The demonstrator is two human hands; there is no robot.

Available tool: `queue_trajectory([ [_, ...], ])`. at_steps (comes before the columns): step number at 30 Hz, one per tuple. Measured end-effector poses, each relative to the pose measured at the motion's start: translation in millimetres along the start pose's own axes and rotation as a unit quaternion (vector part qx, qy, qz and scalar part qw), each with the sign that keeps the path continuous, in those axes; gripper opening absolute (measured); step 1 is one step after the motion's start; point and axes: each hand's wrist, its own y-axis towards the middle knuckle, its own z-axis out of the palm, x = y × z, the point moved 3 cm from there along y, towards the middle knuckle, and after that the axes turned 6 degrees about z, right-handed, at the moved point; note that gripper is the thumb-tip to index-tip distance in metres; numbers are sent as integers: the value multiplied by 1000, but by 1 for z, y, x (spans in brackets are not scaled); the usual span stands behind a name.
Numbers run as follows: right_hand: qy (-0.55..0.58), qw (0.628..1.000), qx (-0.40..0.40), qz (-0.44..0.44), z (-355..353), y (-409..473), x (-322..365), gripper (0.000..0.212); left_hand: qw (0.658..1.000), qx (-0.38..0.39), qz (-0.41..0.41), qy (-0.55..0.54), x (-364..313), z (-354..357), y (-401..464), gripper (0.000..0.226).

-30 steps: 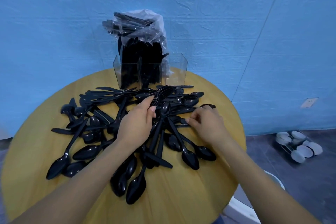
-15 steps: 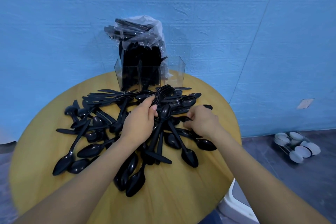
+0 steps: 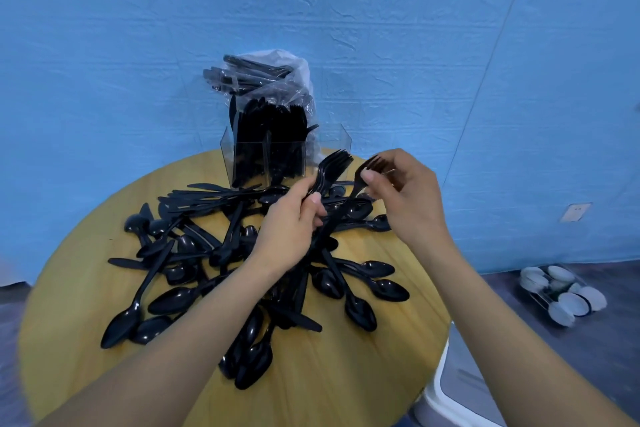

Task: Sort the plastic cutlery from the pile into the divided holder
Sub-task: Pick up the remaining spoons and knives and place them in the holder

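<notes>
**Inspector A:** Nearest to us, loose black spoons [image 3: 252,357] lie at the near edge of the round wooden table [image 3: 363,374]; the pile of plastic cutlery [image 3: 214,246] spreads beyond them, mostly spoons with knives at its far left. What has changed?

**Inspector B:** Half a second ago the right hand [image 3: 405,198] was down in the pile; it is now lifted above it, thumb and fingers pinching a single fork [image 3: 363,180] near its head, tines up; the left hand [image 3: 294,229] has also risen and grips a bundle of forks [image 3: 329,172] by the handles, tines fanned upward.

**Inspector A:** We judge the single fork is about to join the bundle; forks are being gathered before delivery, so none of this batch has reached its compartment yet.

**Inspector B:** Agreed; just beyond the hands stands the clear divided holder [image 3: 242,163], its middle sections already packed with upright black cutlery, its right section apparently empty; behind it a clear plastic bag [image 3: 277,80] of more cutlery rests against the blue wall.

**Inspector A:** Markings?

**Inspector B:** We read no brand, label or writing anywhere in view.
</notes>
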Motion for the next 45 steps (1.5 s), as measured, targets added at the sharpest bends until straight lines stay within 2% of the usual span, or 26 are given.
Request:
queue_trajectory([
  [6, 82, 995, -20, 48, 13, 9, -2, 12, 989, 25, -9, -143, -21, 5, 0, 31],
  [11, 145, 985, -43, 79, 21, 15, -3, 24, 960, 53, -52, -270, -25, 5, 1, 34],
  [15, 183, 975, -2, 123, 31, 24, -3, 30, 912, 69, -101, -391, -18, 2, 7, 30],
  [17, 173, 974, 44, 140, 30, 32, -2, 30, 889, 80, -132, -431, -13, 0, 12, 27],
  [20, 119, 975, 137, 131, 28, 47, 1, 15, 872, 103, -171, -447, -5, -5, 21, 29],
  [22, 85, 977, 159, 110, 30, 58, 3, 7, 882, 107, -175, -425, -1, -8, 32, 29],
  [26, 51, 990, 104, 83, 46, 88, 6, 5, 930, 60, -151, -330, 7, -21, 64, 25],
  [28, 51, 993, 71, 85, 54, 105, 4, 6, 974, 7, -112, -199, 18, -33, 80, 25],
  [30, 56, 993, 44, 91, 59, 123, 1, 4, 997, -52, -54, -29, 32, -48, 91, 27],
  [33, 73, 992, 9, 100, 66, 145, -7, 4, 976, -32, 34, 213, 55, -63, 97, 32],
  [36, 74, 990, -32, 114, 73, 166, -15, 6, 938, 21, 94, 333, 72, -64, 95, 43],
  [39, 76, 987, -81, 119, 75, 176, -18, 6, 920, 19, 120, 372, 76, -65, 92, 48],
  [41, 46, 988, -112, 92, 77, 177, -16, 5, 916, 15, 131, 379, 76, -66, 93, 48],
  [45, -100, 983, -128, -90, 90, 167, -1, 10, 912, 18, 136, 387, 73, -66, 97, 48],
])
